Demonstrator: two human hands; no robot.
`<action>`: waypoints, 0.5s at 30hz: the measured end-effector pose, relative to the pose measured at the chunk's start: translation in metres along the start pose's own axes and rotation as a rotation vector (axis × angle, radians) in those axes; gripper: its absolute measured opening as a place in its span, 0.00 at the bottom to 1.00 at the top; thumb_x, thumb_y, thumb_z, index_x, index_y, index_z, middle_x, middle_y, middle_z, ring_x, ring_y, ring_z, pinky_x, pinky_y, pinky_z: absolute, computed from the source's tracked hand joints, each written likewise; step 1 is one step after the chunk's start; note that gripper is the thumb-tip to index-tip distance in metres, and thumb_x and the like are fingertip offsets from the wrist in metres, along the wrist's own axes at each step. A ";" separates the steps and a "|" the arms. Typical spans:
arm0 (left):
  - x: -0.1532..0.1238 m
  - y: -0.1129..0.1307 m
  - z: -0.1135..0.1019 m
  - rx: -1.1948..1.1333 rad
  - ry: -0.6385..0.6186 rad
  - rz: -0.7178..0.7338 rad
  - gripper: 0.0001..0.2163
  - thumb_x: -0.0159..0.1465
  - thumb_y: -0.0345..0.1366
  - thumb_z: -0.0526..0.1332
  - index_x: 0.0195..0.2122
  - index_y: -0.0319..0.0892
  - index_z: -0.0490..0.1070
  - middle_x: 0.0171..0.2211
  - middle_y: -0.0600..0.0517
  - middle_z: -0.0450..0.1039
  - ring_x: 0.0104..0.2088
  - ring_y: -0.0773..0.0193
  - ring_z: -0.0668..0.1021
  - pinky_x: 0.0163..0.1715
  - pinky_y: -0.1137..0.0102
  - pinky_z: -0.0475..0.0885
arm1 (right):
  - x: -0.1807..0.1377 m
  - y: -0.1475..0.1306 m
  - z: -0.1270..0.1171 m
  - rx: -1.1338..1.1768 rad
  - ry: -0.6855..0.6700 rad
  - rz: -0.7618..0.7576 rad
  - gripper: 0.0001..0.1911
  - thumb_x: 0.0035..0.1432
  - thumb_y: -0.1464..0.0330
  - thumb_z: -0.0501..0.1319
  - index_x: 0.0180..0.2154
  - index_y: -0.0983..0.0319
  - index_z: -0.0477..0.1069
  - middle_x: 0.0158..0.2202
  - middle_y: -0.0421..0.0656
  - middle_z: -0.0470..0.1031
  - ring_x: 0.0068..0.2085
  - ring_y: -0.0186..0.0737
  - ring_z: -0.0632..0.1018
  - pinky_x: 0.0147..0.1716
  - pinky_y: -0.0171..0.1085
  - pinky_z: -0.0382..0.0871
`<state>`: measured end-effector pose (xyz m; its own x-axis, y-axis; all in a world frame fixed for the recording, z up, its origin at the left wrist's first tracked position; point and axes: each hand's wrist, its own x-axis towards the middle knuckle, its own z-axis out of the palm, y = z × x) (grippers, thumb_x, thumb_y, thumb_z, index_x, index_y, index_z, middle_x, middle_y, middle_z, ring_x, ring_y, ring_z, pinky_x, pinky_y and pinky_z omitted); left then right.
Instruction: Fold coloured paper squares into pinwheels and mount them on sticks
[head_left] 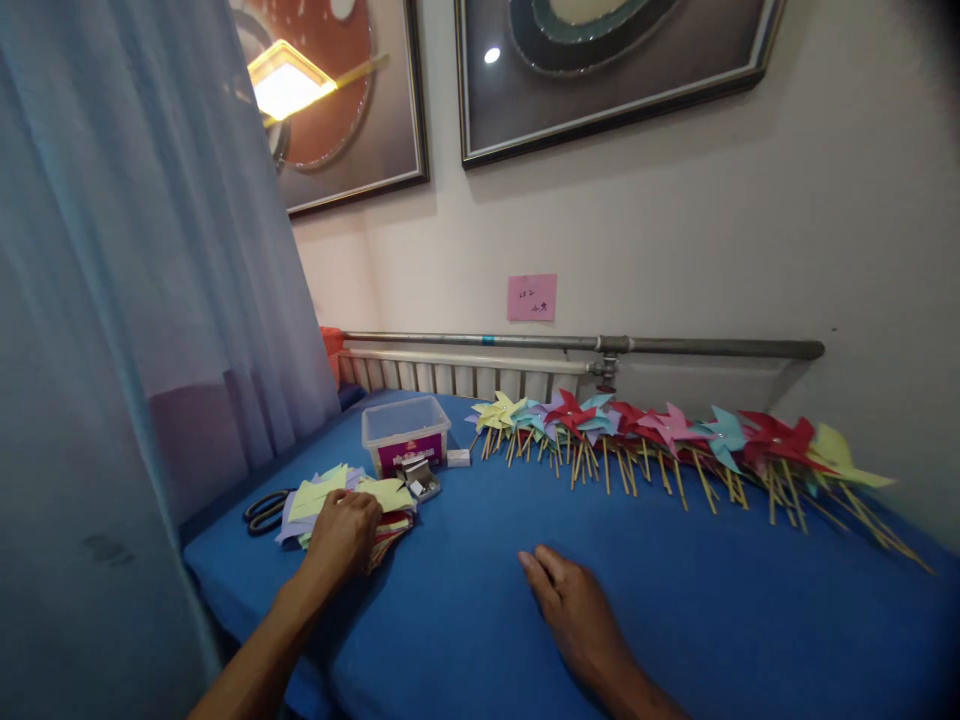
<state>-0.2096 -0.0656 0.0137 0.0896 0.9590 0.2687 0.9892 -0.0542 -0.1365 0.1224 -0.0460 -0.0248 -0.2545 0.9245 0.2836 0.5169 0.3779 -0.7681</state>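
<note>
My left hand is on a loose pile of cut coloured paper sheets, pale yellow and lilac on top. Its fingers are curled down onto the paper in a pinch, and their tips are partly hidden. To the right, my right hand is at the blue-covered table, its fingers curled in with nothing visible in them. Black-handled scissors stick out from the left of the pile. Just behind the paper stands a small opened box with little light-coloured pieces inside.
A clear plastic tub with a purple label and a small white box stand behind the pile. Paper pinwheels on sticks lie in a row along the wall. A blue curtain hangs at left; a radiator pipe runs behind.
</note>
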 end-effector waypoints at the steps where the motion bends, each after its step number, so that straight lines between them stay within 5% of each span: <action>1: -0.002 -0.001 0.001 0.017 0.010 -0.002 0.05 0.58 0.28 0.63 0.35 0.42 0.77 0.37 0.43 0.79 0.40 0.49 0.78 0.48 0.57 0.62 | 0.000 0.000 0.000 0.000 -0.005 0.007 0.24 0.66 0.51 0.49 0.22 0.56 0.53 0.19 0.34 0.56 0.23 0.35 0.61 0.26 0.37 0.51; 6: -0.008 -0.004 -0.007 0.042 -0.034 0.001 0.09 0.66 0.31 0.58 0.35 0.42 0.78 0.37 0.43 0.79 0.41 0.50 0.78 0.46 0.58 0.63 | 0.000 0.000 0.000 0.001 -0.006 0.008 0.24 0.67 0.51 0.49 0.23 0.56 0.52 0.19 0.34 0.57 0.23 0.35 0.61 0.26 0.37 0.52; 10: -0.014 -0.002 -0.017 0.019 -0.093 0.032 0.04 0.62 0.33 0.64 0.36 0.42 0.78 0.39 0.45 0.80 0.43 0.50 0.79 0.45 0.60 0.64 | 0.000 0.001 0.000 0.006 -0.001 -0.010 0.24 0.67 0.51 0.49 0.23 0.56 0.53 0.19 0.34 0.58 0.23 0.35 0.61 0.25 0.37 0.51; 15: -0.022 -0.003 -0.018 0.034 0.227 -0.045 0.10 0.68 0.29 0.56 0.38 0.43 0.78 0.45 0.45 0.81 0.45 0.52 0.79 0.47 0.60 0.66 | 0.000 0.002 0.001 0.020 0.001 -0.011 0.24 0.66 0.50 0.50 0.22 0.56 0.53 0.18 0.34 0.57 0.22 0.35 0.60 0.25 0.37 0.51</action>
<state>-0.2121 -0.0912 0.0259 0.0729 0.8727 0.4827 0.9886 0.0005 -0.1502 0.1229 -0.0456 -0.0268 -0.2593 0.9204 0.2927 0.4978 0.3870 -0.7761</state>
